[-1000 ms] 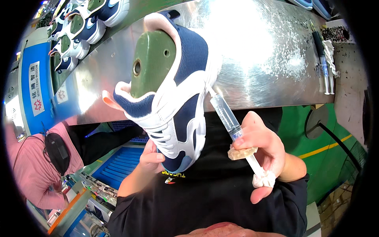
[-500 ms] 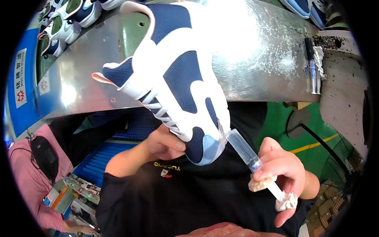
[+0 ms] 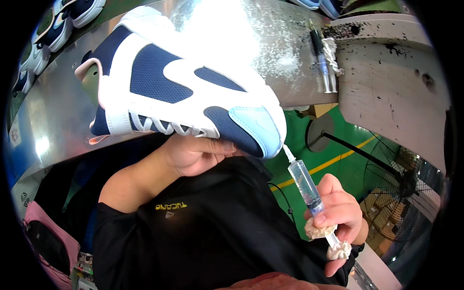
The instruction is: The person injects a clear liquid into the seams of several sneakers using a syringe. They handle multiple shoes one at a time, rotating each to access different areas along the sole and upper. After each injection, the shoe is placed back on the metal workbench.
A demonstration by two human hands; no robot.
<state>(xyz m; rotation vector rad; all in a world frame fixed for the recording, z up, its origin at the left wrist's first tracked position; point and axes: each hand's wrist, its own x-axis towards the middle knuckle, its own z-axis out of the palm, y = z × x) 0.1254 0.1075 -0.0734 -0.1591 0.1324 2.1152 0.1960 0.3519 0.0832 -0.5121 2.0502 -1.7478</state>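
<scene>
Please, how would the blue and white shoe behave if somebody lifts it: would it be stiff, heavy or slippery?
The shoe would probably feel stiff, because a green form shows inside it. That form may also make it somewhat heavy for its size. Its dark blue mesh panels look textured, so it is perhaps not very slippery.

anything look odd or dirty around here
Yes: black blotches stain the pale panel at right, whitish patches mar the metal bench, and lumpy off-white wads look makeshift on the syringe in the right hand.
</scene>
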